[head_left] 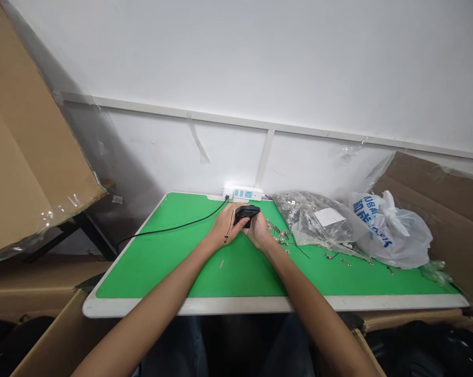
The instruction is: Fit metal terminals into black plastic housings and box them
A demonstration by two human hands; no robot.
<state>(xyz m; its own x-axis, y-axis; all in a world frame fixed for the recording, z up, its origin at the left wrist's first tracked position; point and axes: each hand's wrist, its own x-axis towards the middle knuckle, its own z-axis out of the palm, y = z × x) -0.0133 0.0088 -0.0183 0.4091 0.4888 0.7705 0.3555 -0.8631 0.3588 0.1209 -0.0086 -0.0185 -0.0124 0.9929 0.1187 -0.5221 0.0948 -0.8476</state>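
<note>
Your left hand (223, 224) and your right hand (259, 230) meet at the far middle of the green tabletop (161, 267), just in front of the white power strip (242, 193). Between them sits a small black device (246, 212), rounded like a computer mouse. The fingers of both hands are curled around it, the left from its left side and the right from its near right side. How firmly they press, I cannot tell.

A thin red and black wire pair (229, 230) hangs down across your left hand and ends near the wrist.

The housing looks like smooth, hard plastic. I judge it light and stiff, a little slippery, and best held by its two sides. The wire pair seems soft and fine, so I think it is the fragile part and a pull on it could harm it.

A black cable (173, 228) runs in a slack curve from the power strip to the left edge. Small loose metal parts (278, 230) lie scattered right of your right hand. Farther right are a clear bag of metal parts (307, 217), shiny and crinkled, and a white plastic bag (389, 230) with blue print. Brown cardboard (24, 146) leans at the left.
</note>
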